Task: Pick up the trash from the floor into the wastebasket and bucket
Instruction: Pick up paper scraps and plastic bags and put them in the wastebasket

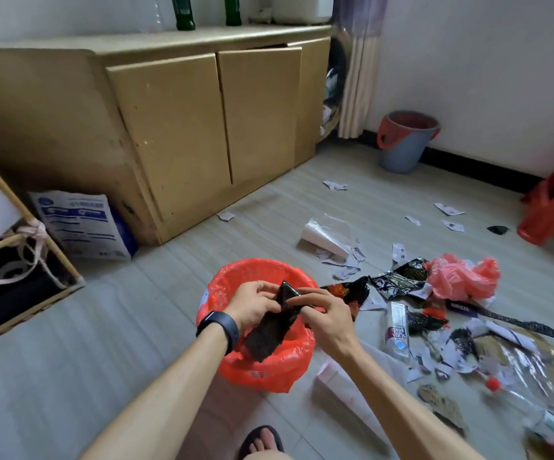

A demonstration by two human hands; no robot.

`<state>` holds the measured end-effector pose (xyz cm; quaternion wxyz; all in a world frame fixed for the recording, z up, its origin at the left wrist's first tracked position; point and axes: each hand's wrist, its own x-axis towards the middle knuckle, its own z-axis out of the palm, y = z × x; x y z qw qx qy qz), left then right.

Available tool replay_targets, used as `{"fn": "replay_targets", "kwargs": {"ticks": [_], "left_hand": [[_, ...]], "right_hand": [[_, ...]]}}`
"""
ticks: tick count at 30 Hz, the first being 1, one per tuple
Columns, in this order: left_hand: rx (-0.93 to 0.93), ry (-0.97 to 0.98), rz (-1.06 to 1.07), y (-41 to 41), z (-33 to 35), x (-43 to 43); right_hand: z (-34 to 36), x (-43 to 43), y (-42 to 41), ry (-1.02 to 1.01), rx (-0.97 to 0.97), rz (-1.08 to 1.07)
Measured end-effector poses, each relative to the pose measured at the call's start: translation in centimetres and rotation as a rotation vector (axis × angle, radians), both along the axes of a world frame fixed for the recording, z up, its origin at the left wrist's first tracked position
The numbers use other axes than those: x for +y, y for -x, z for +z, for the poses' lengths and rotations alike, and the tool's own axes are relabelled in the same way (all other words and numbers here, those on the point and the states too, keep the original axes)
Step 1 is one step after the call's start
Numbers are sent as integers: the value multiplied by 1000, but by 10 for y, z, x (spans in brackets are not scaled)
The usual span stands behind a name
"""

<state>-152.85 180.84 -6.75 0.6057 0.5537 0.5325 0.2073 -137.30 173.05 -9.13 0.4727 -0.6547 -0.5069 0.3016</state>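
Sandalled foot (259, 439) at the bottom edge, just this side of the wastebasket (269, 376) with its red liner. Over the basket's mouth both hands work one dark wrapper (267, 333): left hand (252, 303), black band on the wrist, pinches its top edge, and right hand (325, 315) pinches the same end from the other side, so the rest hangs down into the liner. Right of the basket the floor is crowded with a soda bottle (396, 330), black foil packets (398, 278), a pink plastic bag (461, 277) and torn paper scraps (335, 185). Far beyond the basket, by the wall, stands the grey bucket (401, 147). Behind the basket sits a tan cabinet (169, 127).
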Motion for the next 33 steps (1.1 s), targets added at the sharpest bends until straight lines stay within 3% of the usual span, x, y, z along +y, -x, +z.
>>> {"fn": "replay_targets", "kwargs": {"ticks": [4,9,13,15,19,23,28,33], "left_hand": [[-163,49,130,3,-15,8],[-260,142,161,5,-28,19],[-261,312,106,12,-20,26],[-270,355,53,13,-15,27],[-298,222,126,8,-16,24],[-229,118,191,17,-18,24],[-273,106,71,29,-5,23],[-272,55,81,32,-4,25]], "right_hand": [[-7,7,1,3,216,-41],[-18,17,-1,131,233,-54],[-21,26,6,45,-43,-62],[-24,26,12,-19,-87,-96],[-24,21,18,-23,-77,-27],[-14,20,15,149,230,-12],[0,21,9,304,372,194],[1,27,19,269,216,154]]}}
